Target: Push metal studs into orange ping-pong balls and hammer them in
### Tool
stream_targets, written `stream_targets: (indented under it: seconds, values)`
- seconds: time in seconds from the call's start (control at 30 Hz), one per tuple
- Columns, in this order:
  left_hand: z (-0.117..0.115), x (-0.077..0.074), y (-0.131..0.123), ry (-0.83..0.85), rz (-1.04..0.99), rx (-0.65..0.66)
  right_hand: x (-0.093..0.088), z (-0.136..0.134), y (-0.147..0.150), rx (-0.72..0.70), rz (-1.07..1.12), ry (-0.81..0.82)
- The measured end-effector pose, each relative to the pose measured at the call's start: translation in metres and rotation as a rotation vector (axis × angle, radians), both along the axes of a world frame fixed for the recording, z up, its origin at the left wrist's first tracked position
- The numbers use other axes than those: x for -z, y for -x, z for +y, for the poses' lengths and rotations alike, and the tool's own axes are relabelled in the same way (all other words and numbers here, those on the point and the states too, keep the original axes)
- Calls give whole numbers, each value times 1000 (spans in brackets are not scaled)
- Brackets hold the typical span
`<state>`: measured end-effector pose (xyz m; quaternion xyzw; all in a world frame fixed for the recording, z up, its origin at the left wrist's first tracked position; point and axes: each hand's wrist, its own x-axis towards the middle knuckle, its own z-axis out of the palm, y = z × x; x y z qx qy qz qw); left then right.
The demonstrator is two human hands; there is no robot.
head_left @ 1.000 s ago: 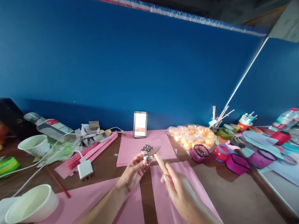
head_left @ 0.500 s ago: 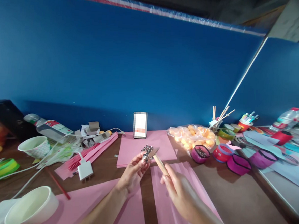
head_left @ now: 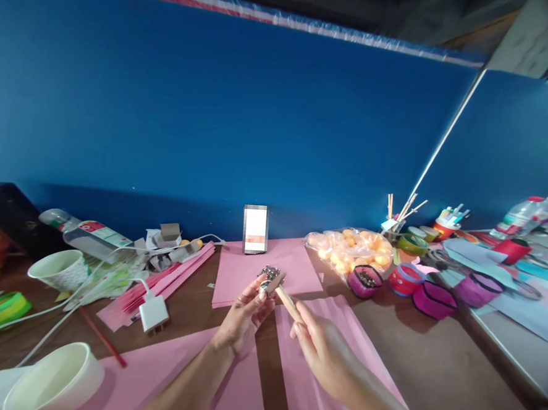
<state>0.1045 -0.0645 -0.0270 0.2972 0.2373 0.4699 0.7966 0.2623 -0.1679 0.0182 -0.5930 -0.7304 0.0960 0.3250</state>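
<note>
My left hand (head_left: pixel 243 317) is closed in a pinch on a small lumpy piece with dark and silvery bits (head_left: pixel 268 274), held above the pink paper. My right hand (head_left: pixel 316 340) grips the light wooden handle of a small tool with a pointed blade (head_left: pixel 289 303). The blade's tip touches or overlaps the lumpy piece near the left fingertips; its exact kind is too small to make out. Below the lump lies a pink paper sheet (head_left: pixel 236 292), and two more pink sheets (head_left: pixel 190 361) lie under my forearms.
Behind the hands a pixelated upright card (head_left: pixel 256 228) stands by the blue partition (head_left: pixel 261 105). To the right are a bag of orange balls (head_left: pixel 346 246) and a purple cup with dark bits (head_left: pixel 366 282). On the left are a white charger (head_left: pixel 154 313) and a paper bowl (head_left: pixel 59 377).
The view has shifted very slightly. The tool's blade has moved a little lower against the lumpy piece, and my right hand has moved slightly left. Both hands keep their grips.
</note>
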Motion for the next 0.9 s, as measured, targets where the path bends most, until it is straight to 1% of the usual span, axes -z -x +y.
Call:
stream_targets:
  seconds: [0.1, 0.17, 0.27, 0.33, 0.47, 0.6, 0.77, 0.9]
  values:
    - [0, 1, -1, -31, -39, -2, 1, 0, 0, 11, 6, 33]
    - [1, 3, -2, -49, -44, 11, 1, -1, 0, 31, 15, 23]
    - [1, 6, -2, -55, -31, -11, 3, -1, 0, 30, -1, -16]
    - [2, 6, -2, -49, -24, -19, 4, -1, -1, 26, -3, -12]
    - [2, 5, -1, -36, -12, 5, 4, -1, -1, 28, 47, -3]
    - [1, 4, -2, -26, -10, -13, 3, -2, 0, 15, 24, -9]
    - [1, 2, -1, -25, -3, 45, 3, -3, 1, 47, 44, -42]
    - [0, 2, -2, -34, 4, 2, 0, -2, 2, 6, 52, 8]
